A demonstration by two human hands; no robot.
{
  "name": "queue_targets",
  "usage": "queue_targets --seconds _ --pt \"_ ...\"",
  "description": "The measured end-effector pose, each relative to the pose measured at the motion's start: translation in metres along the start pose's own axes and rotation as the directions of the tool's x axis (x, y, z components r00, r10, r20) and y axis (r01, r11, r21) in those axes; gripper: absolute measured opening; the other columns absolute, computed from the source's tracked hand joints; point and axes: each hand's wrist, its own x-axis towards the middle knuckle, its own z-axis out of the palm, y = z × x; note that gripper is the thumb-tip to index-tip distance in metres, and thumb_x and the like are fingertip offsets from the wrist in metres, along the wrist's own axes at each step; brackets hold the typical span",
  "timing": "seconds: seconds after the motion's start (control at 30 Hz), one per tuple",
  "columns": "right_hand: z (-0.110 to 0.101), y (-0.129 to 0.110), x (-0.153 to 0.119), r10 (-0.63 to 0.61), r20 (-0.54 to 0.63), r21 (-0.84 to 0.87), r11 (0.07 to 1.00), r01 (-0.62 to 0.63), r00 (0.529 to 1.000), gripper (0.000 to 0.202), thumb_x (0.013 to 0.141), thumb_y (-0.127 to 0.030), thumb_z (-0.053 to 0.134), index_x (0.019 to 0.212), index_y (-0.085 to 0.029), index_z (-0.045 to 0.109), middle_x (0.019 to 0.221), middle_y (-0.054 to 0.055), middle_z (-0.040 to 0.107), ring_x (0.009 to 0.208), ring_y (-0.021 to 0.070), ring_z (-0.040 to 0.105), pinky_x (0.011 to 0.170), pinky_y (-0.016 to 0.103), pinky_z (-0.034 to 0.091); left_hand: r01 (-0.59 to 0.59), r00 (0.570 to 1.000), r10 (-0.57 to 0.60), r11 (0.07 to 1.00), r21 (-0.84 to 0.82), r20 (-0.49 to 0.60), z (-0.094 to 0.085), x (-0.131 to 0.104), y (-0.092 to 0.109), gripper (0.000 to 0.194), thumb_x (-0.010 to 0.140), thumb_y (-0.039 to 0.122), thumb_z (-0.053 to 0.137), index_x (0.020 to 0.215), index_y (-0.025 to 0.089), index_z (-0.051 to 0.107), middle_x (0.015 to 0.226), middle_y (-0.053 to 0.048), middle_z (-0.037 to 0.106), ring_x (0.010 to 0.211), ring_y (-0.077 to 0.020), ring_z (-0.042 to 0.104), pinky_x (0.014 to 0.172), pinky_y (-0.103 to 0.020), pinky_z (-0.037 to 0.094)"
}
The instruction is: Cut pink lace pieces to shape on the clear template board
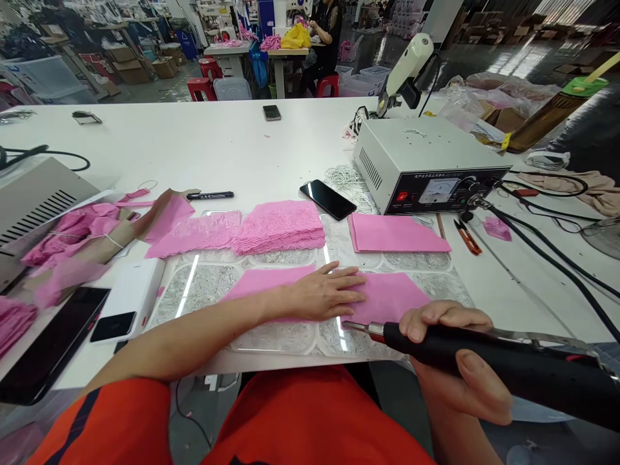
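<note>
Left hand [329, 292] lies flat, fingers spread, on the pink fabric [387, 298]; right hand [455, 361] is clamped on the cutter [484, 358], whose tip points left at the fabric's near edge

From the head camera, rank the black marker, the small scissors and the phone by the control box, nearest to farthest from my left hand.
From the left hand:
1. Phone, straight beyond it.
2. Scissors, off to the right.
3. Marker, far left; close to the scissors' distance, so that order is uncertain.

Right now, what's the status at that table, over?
Left hand flat on the pink fabric sheet. Right hand in a grip on the black handheld tool, tip at the sheet's near edge. Nothing between.
</note>
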Motion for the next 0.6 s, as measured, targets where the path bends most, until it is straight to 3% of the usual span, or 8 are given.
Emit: queue_targets --seconds 0.33,0.47,0.6 --pt "0.002 0.000 0.001 -0.006 0.031 -0.017 1.000 0.006 1.000 0.012 0.076 -0.025 0.059 0.085 -0.018 0.062 0.076 0.002 0.059 0.058 0.0151 0.058 0.056 0.036 0.050 0.030 0.999 -0.030 1.000 -0.007 0.017 -0.010 0.001 0.004 0.039 0.097 0.040 0.048 0.131 0.023 0.055 0.151 -0.006 0.037 0.144 -0.0242 0.025 0.118 -0.045 0.021" --pt "0.004 0.001 0.001 -0.020 -0.018 0.017 1.000 0.020 1.000 0.018 0.071 -0.028 0.062 0.085 -0.017 0.063 0.077 0.003 0.058 0.055 0.0138 0.056 0.052 0.034 0.047 0.035 0.989 -0.043 0.998 -0.056 -0.144 -0.029 -0.012 0.005 0.036 0.099 0.035 0.043 0.128 0.018 0.057 0.148 -0.009 0.042 0.143 -0.0232 0.027 0.118 -0.045 0.023" --pt "0.008 0.002 -0.001 -0.019 -0.026 0.039 0.999 0.020 0.999 0.020 0.070 -0.030 0.061 0.086 -0.018 0.063 0.078 0.002 0.056 0.054 0.0134 0.055 0.051 0.034 0.047 0.016 0.955 -0.058 0.989 -0.144 -0.292 -0.040 -0.046 0.006 0.032 0.099 0.029 0.042 0.116 0.014 0.064 0.122 -0.011 0.065 0.129 -0.0215 0.049 0.110 -0.040 0.039"
